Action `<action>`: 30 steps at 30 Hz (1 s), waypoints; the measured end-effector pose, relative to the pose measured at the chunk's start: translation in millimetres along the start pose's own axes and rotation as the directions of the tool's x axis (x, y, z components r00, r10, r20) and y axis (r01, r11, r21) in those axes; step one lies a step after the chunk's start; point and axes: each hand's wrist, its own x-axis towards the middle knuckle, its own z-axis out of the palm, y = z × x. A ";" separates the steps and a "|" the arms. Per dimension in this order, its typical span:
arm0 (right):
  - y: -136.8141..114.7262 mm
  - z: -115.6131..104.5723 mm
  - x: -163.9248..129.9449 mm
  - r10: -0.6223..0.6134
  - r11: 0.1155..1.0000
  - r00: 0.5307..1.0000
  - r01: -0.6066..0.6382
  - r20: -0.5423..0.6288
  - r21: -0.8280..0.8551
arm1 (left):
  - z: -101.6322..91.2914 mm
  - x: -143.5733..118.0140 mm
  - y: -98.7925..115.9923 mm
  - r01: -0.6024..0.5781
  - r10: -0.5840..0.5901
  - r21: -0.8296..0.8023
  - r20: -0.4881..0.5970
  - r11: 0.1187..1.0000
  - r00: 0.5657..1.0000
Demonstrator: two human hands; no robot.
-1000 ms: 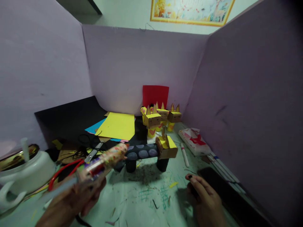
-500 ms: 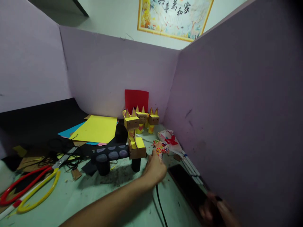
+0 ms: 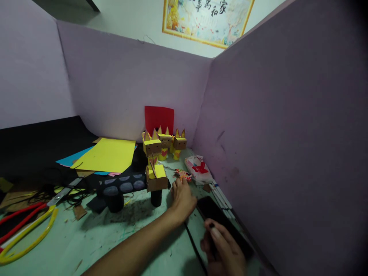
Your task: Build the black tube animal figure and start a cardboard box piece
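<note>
Left hand [image 3: 181, 197]: fingers extended forward, loosely spread, tips at the near end of the patterned glue gun [image 3: 183, 175], which lies on the table [image 3: 86, 237] beside the white bag [image 3: 198, 168]. Whether the fingertips press on the gun or only reach it cannot be determined; the hand covers the gun's rear part. Right hand [image 3: 225, 249]: fingers curled over the near edge of the black phone [image 3: 221, 224], thumb on top; the lower part of the hand is cut off by the frame edge. A black cable [image 3: 195, 249] runs between both hands.

Just left of the left hand stands the black cardboard animal [image 3: 129, 186] with yellow box head. Behind it stand three small yellow box figures [image 3: 163, 143]. Scissors [image 3: 25, 222] lie far left, partly cropped.
</note>
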 end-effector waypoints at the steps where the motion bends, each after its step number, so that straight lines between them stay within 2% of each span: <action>1: -2.7 9.5 -1.0 0.046 0.994 0.998 -0.050 0.044 0.099 | -10.1 -12.7 -1.9 -0.055 0.056 -0.027 0.021 0.998 0.998; 2: -5.6 18.3 -2.1 0.084 0.979 0.993 -0.098 0.080 0.181 | -22.6 -26.1 -4.8 -0.116 0.119 -0.075 0.032 0.990 0.992; 3: -8.2 26.2 -3.6 0.120 0.961 0.986 -0.145 0.117 0.236 | -37.0 -39.4 -8.8 -0.219 0.227 -0.208 0.012 0.953 0.974; 4: -10.5 33.3 -5.5 0.147 0.945 0.976 -0.187 0.161 0.269 | -52.9 -52.1 -13.9 -0.265 0.279 -0.318 -0.001 0.910 0.960; 7: -12.0 51.6 -13.6 0.220 0.911 0.925 -0.308 0.309 0.276 | -99.7 -82.9 -34.3 -0.277 0.293 -0.466 -0.038 0.840 0.955; 9: -7.8 63.8 -19.8 0.257 0.892 0.866 -0.384 0.428 0.241 | -123.2 -96.4 -49.9 -0.237 0.282 -0.532 0.003 0.813 0.959; 11: 0.0 77.1 -25.4 0.281 0.874 0.788 -0.446 0.548 0.194 | -138.1 -105.0 -65.4 -0.172 0.285 -0.611 0.092 0.773 0.954; 14: 13.5 96.9 -31.9 0.292 0.866 0.684 -0.486 0.669 0.119 | -149.9 -111.0 -85.5 -0.074 0.265 -0.692 0.173 0.718 0.949; 16: 20.0 108.0 -34.6 0.293 0.879 0.648 -0.472 0.703 0.069 | -155.3 -112.1 -96.1 -0.040 0.223 -0.713 0.165 0.700 0.961; 19: 22.8 120.6 -36.3 0.288 0.908 0.638 -0.418 0.714 0.007 | -162.2 -111.5 -108.2 0.007 0.179 -0.752 0.167 0.659 0.970; 24: 21.6 135.5 -36.6 0.332 0.921 0.611 -0.375 0.718 -0.106 | -169.0 -109.4 -120.0 0.094 0.120 -0.867 0.174 0.489 0.977; 25: 23.5 137.4 -36.1 0.336 0.928 0.622 -0.348 0.707 -0.135 | -169.9 -109.3 -121.5 0.111 0.105 -0.880 0.178 0.462 0.978; 27: 29.6 138.7 -33.8 0.307 0.951 0.673 -0.242 0.673 -0.192 | -172.2 -109.2 -124.8 0.132 0.085 -0.899 0.184 0.417 0.979; 29: 35.7 136.9 -29.3 0.208 0.972 0.726 -0.078 0.656 -0.222 | -174.5 -108.7 -128.7 0.175 0.068 -0.903 0.218 0.393 0.974; 30: 37.0 135.1 -26.5 0.118 0.978 0.739 0.028 0.663 -0.206 | -175.7 -108.2 -130.6 0.209 0.049 -0.898 0.247 0.386 0.968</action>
